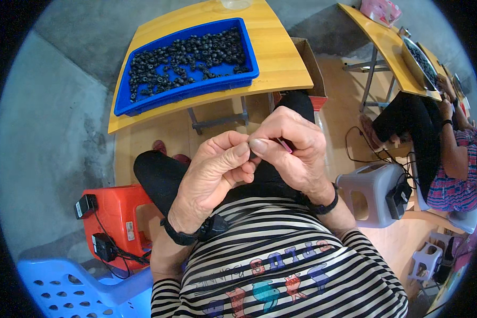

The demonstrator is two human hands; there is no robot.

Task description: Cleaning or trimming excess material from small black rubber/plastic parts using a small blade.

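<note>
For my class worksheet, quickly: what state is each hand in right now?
Left hand: closed, seemingly pinching a small dark piece, mostly hidden.
Right hand: closed, holding a thin pink item, fingertips at the left's.

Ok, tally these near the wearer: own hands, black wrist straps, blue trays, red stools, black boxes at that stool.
Left hand and right hand: 2
Black wrist straps: 2
Blue tray: 1
Red stool: 1
Black boxes: 2
Total: 8
</note>
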